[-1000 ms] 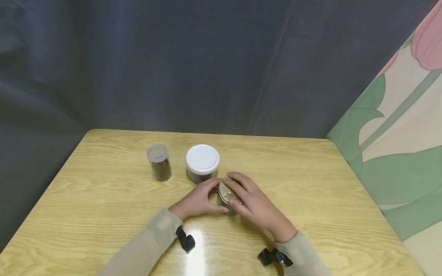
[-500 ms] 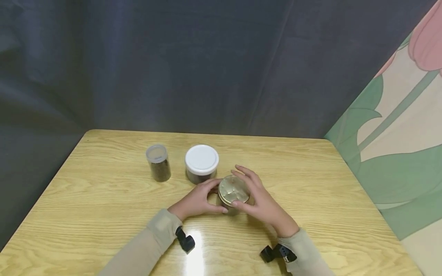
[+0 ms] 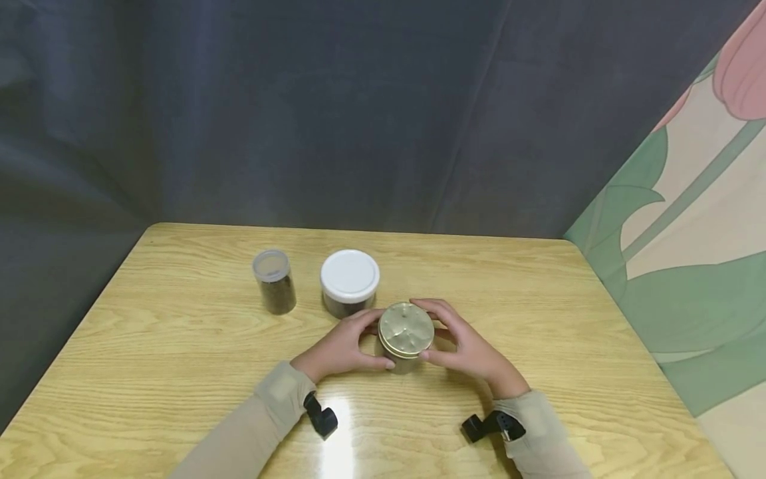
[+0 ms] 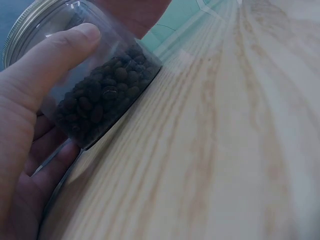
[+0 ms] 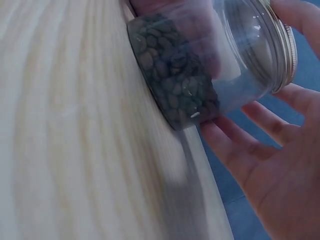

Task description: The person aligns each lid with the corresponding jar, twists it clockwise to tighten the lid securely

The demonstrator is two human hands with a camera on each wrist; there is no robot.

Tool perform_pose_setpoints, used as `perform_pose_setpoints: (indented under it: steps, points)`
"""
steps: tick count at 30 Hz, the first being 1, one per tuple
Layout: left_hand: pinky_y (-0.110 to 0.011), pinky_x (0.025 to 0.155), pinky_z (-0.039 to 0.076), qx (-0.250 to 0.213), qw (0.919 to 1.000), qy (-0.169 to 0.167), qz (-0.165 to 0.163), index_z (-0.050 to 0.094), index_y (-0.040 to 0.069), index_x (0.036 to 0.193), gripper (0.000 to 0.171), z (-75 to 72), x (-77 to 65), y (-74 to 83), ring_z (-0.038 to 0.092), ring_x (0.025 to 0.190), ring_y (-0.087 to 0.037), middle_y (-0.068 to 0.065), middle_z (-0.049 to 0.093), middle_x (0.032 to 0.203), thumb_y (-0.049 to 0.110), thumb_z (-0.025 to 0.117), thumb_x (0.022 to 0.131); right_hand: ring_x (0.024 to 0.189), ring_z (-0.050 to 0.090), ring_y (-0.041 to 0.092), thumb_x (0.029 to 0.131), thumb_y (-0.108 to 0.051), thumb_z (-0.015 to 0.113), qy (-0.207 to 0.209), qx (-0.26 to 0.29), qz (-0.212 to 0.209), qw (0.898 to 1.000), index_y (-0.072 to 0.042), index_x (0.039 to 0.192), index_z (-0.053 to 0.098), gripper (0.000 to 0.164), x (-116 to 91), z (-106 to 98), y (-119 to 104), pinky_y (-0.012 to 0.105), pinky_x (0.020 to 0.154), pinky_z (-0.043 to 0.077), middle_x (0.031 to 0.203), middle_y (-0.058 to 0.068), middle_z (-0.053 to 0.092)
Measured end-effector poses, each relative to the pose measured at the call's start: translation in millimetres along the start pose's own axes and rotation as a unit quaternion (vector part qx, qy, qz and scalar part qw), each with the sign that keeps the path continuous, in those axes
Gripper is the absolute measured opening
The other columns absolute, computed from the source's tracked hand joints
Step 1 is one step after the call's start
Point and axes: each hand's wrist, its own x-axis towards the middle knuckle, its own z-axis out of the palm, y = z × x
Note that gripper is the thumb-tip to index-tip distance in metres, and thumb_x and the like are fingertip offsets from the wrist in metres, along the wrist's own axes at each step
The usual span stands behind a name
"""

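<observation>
A clear jar (image 4: 115, 82) of dark brown beans stands upright on the table, under a dented gold screw lid (image 3: 405, 328). My left hand (image 3: 347, 347) grips its left side, thumb across the near wall and fingers behind. From the other side my right hand (image 3: 473, 346) curls round the jar, its thumb (image 5: 300, 17) at the lid's rim. In the right wrist view, some right fingertips meet the lid's edge and others the clear wall.
Just behind the left hand stands a wider tub (image 3: 350, 276) with a white lid. Left of it is a slim clear jar (image 3: 275, 283) with dark contents. A dark curtain (image 3: 335, 120) hangs behind the wooden table (image 3: 179, 346).
My right hand has come off the top of the gold lid, lifted its fingers, then lowered to the right side of the jar. The left hand has kept its hold.
</observation>
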Motion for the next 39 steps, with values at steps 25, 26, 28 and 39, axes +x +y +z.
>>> perform_pose_setpoints:
  steps: [25,26,28,39]
  points:
    - [-0.035,0.107,0.047,-0.004,0.9999,0.005,-0.016,0.047,0.006,0.149,0.088,0.1,0.4,1.6,0.062,0.12,-0.02,-0.006,0.055,0.144,0.027,0.092,0.076,0.123,0.051,0.034,0.09,-0.013,0.077,0.026,0.023,0.006,0.999,-0.012,0.154,0.034,0.077,1.2,5.4,-0.4,0.06,0.1,0.047,0.141,0.014,0.049]
    - [-0.035,0.107,0.047,-0.004,0.9999,0.004,-0.016,0.047,0.006,0.149,0.088,0.2,0.4,1.3,0.062,0.12,-0.02,-0.006,0.055,0.144,0.027,0.092,0.076,0.123,0.051,0.034,0.092,-0.012,0.073,0.024,0.022,0.001,0.999,-0.012,0.155,0.033,0.074,1.0,5.2,0.0,0.059,0.1,0.048,0.14,0.014,0.049]
    - [-0.035,0.107,0.047,-0.003,0.9999,0.005,-0.015,0.046,0.006,0.149,0.089,0.4,0.4,0.9,0.062,0.12,-0.019,-0.006,0.055,0.144,0.028,0.092,0.076,0.124,0.051,0.031,0.094,-0.009,0.066,0.02,0.022,-0.006,1.0,-0.012,0.156,0.033,0.071,0.3,5.0,0.8,0.056,0.101,0.049,0.14,0.014,0.049]
    - [-0.035,0.108,0.047,-0.006,1.0,0.005,-0.005,0.046,0.005,0.15,0.089,0.8,0.8,0.3,0.063,0.119,-0.019,-0.007,0.055,0.143,0.027,0.092,0.077,0.125,0.049,0.028,0.092,0.0,0.058,0.012,0.012,-0.018,1.0,-0.011,0.157,0.035,0.069,0.0,5.8,2.3,0.047,0.102,0.05,0.146,0.01,0.045]
